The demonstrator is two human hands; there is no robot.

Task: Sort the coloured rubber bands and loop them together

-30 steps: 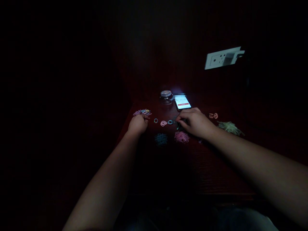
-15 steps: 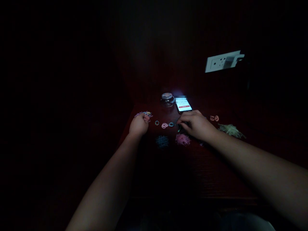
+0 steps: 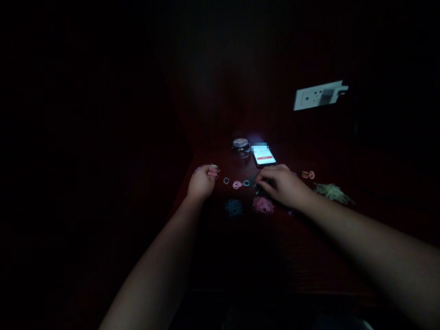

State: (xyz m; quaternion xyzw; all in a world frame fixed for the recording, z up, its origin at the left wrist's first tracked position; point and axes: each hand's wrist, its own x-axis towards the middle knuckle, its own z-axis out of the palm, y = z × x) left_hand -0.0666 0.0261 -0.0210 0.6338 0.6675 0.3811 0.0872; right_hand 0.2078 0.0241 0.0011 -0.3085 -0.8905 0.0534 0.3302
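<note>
Some pink bands [image 3: 263, 206] could scatter if my right hand [image 3: 281, 183] sweeps low; it and my left hand [image 3: 201, 184] are curled, their grip I cannot tell.

We see a dim, dark-red wall [image 3: 220, 103] fading into blackness at left, a pale socket plate [image 3: 318, 96] at upper right, and a shadowy reddish tabletop [image 3: 302, 266] below centre.

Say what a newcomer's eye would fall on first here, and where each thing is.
Probably the lit phone, glowing just right of the lidded jar. Next might come the pale socket plate at upper right. Then perhaps the blue pile and pink pile of small pieces, side by side between the person's forearms.
</note>
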